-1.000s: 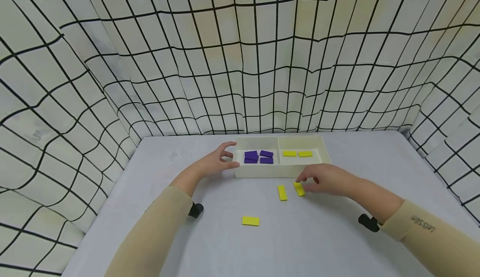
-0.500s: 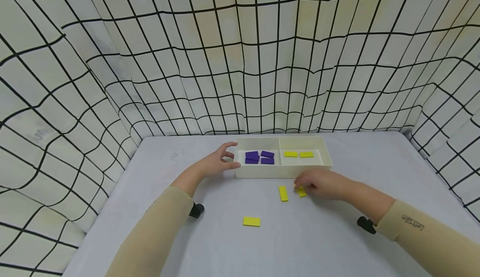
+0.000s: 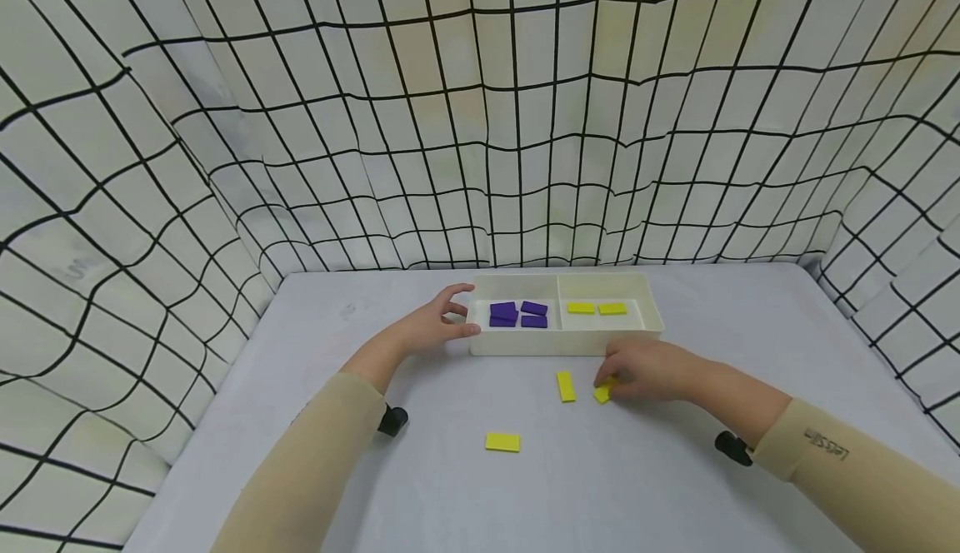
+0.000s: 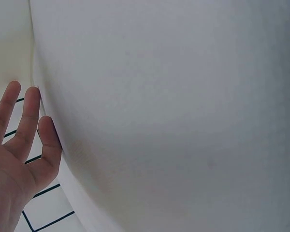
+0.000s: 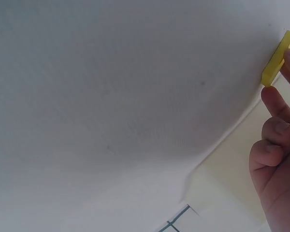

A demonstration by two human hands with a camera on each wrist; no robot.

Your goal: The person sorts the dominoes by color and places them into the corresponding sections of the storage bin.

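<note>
A white two-part tray point(image 3: 525, 343) lies toward the back of the table. Several purple tiles point(image 3: 534, 321) fill part of its left compartment, and two yellow tiles point(image 3: 612, 309) sit in its right one. My left hand point(image 3: 423, 326) touches the tray's left end with thumb and forefinger spread along it; relaxed fingers show in the left wrist view. Just in front of the tray, my right hand point(image 3: 648, 367) pinches a yellow tile point(image 3: 602, 394) at the table surface, partly covered by the fingers. The right wrist view also shows this held tile point(image 5: 276, 60) at the fingertips.
One loose yellow tile point(image 3: 566, 386) lies left of the right hand, and another yellow tile point(image 3: 502, 442) is nearer the front. A white wall with black grid lines point(image 3: 517, 128) surrounds the white-covered table point(image 3: 570, 495) at the back and sides.
My right hand has come down over the right-hand loose yellow tile, taken hold of it and turned it slightly toward me. The left hand keeps its place at the tray.
</note>
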